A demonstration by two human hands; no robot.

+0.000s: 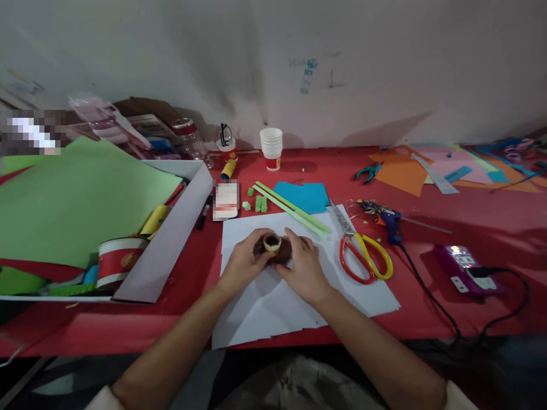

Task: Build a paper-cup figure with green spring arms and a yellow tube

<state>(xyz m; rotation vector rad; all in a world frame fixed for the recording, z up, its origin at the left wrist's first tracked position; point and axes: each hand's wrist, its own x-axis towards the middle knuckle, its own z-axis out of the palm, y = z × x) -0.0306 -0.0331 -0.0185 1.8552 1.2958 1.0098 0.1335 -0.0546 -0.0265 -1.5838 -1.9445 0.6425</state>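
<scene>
Over the white paper sheets (256, 313), both hands meet around a small brown roll. Its short tube (272, 242) has a cream rim, a dark hollow and faces up. My left hand (247, 259) grips this tube from the left side, fingers curled. A brown paper-like piece (285, 251) lies against the tube, and my right hand (305, 267) is closed round it from the right. Whether the tube and the brown piece are joined, I cannot tell; fingers hide part of both. Large scissors (361, 250) with red and yellow handles lie beside my right hand.
On the red table (427, 302) are a glue gun (391, 225) with its cord, a purple power socket (464, 270), blue paper (301, 196), green strips (294, 212), stacked paper cups (272, 148) and teal pliers (367, 173). A white box (175, 239) of coloured paper stands left.
</scene>
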